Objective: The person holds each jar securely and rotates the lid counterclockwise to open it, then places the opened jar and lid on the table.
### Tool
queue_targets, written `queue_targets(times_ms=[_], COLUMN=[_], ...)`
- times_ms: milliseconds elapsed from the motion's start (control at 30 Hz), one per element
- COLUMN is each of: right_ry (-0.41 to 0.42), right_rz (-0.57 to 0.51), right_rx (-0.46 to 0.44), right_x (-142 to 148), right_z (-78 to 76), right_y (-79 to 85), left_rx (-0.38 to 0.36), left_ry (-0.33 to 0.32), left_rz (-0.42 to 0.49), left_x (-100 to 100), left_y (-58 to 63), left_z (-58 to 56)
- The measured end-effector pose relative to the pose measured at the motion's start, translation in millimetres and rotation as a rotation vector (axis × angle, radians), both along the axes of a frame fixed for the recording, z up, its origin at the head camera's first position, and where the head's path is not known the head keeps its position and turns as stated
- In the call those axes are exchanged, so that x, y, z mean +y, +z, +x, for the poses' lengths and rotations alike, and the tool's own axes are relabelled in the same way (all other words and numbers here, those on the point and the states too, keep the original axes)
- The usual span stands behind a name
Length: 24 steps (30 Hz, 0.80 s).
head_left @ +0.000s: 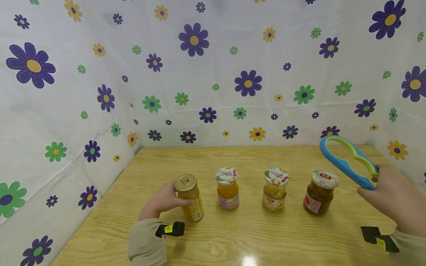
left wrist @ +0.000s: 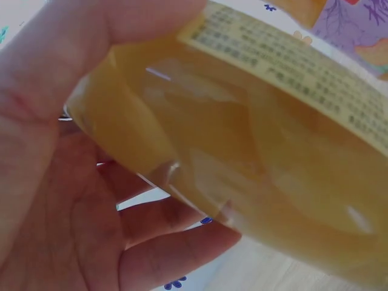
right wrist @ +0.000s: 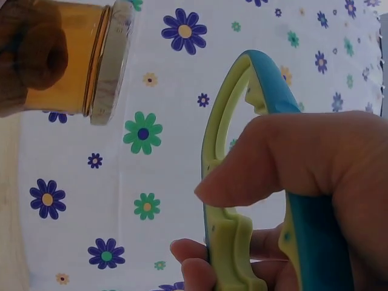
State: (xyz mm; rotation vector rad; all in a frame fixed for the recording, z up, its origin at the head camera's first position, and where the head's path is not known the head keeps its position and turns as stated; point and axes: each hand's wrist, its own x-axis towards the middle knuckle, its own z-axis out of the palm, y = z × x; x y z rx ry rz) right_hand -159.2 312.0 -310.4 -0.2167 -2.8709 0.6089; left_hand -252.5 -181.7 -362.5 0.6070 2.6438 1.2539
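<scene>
My left hand [head_left: 164, 201] grips a glass jar [head_left: 191, 201] with a gold lid at the left of the table, thumb across its front. In the left wrist view, pale yellow fruit pieces fill this jar [left wrist: 242, 145], and a printed label runs along it. My right hand [head_left: 394, 195] holds a blue and green jar opener [head_left: 346, 164] up over the right side of the table. In the right wrist view, the thumb and fingers wrap the opener [right wrist: 221, 182] near its open ends. The closest jar to it is the dark fruit jar [head_left: 318, 194] with a patterned lid.
Two more jars stand mid-table: an orange fruit jar [head_left: 227, 190] with a purple label and a yellow fruit jar [head_left: 275, 190]. All stand on a wooden table [head_left: 246, 240]. Flowered cloth [head_left: 219, 62] hangs behind it and along both sides.
</scene>
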Motion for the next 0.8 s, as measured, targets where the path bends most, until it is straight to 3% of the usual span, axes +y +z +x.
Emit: queue_targets(times_ms=[400, 800], right_ry=[0.103, 0.162], right_rz=[0.013, 0.024], right_rx=[0.002, 0.048], right_x=[-28.9, -53.9], right_z=[1.7, 4.8], right_y=[3.6, 5.1], left_rx=[0.017, -0.069], left_ry=[-0.198, -0.35], left_rz=[-0.007, 0.049], left_x=[15.9, 39.5], left_y=[2.3, 6.1], left_z=[0.8, 3.9])
